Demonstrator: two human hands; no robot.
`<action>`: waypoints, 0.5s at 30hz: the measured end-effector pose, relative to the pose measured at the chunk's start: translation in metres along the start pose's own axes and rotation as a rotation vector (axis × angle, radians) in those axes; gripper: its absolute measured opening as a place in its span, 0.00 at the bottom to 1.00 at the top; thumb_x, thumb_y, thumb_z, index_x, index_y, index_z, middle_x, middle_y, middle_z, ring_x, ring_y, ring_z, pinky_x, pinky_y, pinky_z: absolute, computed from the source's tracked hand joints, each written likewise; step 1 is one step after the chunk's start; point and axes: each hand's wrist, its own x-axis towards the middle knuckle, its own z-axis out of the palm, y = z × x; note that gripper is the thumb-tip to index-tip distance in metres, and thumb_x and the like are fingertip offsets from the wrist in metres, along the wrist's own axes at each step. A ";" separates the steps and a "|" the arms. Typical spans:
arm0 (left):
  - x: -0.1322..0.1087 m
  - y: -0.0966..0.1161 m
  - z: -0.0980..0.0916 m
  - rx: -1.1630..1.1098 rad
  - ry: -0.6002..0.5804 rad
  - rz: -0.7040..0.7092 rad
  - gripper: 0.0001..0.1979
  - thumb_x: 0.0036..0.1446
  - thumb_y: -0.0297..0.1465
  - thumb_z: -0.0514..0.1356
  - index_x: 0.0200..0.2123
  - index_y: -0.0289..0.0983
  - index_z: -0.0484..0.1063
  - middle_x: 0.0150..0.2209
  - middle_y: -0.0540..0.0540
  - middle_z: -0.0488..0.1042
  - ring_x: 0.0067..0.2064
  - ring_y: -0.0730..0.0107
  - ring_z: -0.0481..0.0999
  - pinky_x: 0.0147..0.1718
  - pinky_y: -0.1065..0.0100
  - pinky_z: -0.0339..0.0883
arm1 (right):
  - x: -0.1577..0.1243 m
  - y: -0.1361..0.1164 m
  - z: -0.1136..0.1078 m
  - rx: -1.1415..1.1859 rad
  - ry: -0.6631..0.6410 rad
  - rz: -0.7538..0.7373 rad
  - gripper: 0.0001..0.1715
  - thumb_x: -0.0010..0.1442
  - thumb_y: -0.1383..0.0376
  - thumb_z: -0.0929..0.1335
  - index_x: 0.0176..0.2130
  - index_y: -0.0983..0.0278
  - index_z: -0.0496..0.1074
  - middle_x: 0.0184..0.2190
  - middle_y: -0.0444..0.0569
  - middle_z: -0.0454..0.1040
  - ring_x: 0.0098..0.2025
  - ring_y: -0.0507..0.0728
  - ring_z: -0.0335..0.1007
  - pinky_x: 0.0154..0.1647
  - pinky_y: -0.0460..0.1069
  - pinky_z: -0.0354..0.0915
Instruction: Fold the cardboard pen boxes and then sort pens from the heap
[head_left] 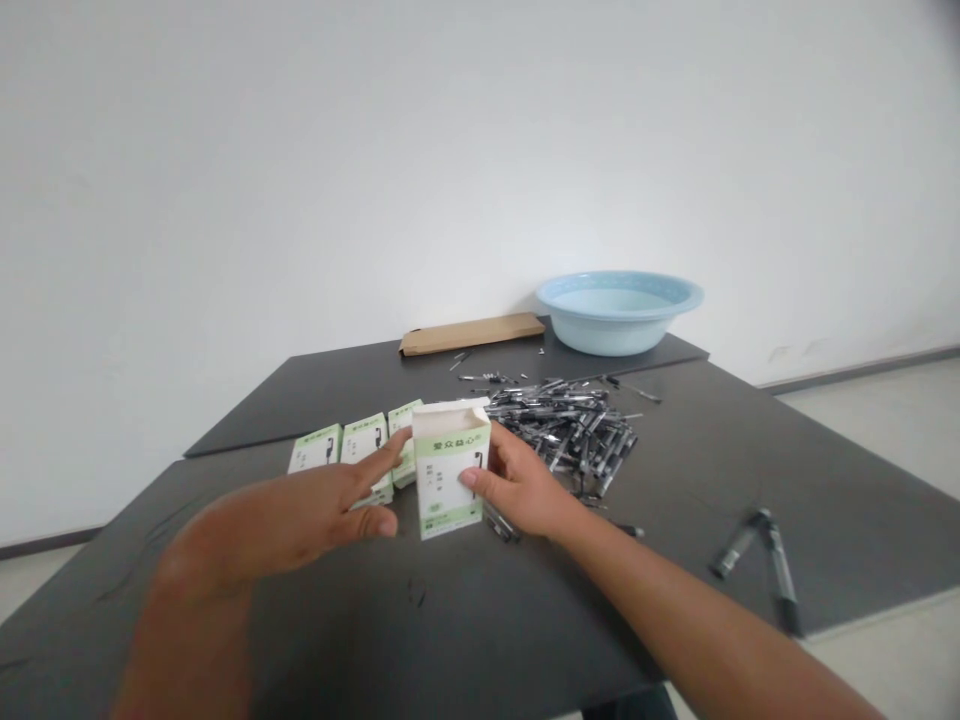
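Observation:
A small white and green carton (448, 470) stands upright on the dark grey table (480, 610), its top flap open. My right hand (519, 487) grips the carton from its right side, thumb on the front face. My left hand (300, 515) reaches in from the left with fingers stretched out, the index fingertip touching the carton's left edge. Three more white and green cartons (352, 447) lie in a row just behind my left hand. A heap of black pens (574, 425) lies right behind my right hand.
A light blue plastic basin (619, 310) sits at the far edge of the table, with a flat brown cardboard piece (472, 333) to its left. Two loose black pens (761, 555) lie near the right edge. A white wall rises behind the table.

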 end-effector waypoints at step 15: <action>-0.021 0.004 0.016 -0.063 -0.007 -0.047 0.48 0.56 0.59 0.49 0.67 0.46 0.25 0.69 0.45 0.36 0.65 0.44 0.49 0.59 0.51 0.51 | -0.003 -0.006 -0.002 -0.252 -0.099 -0.051 0.19 0.59 0.65 0.67 0.50 0.61 0.62 0.37 0.46 0.71 0.35 0.54 0.67 0.35 0.48 0.63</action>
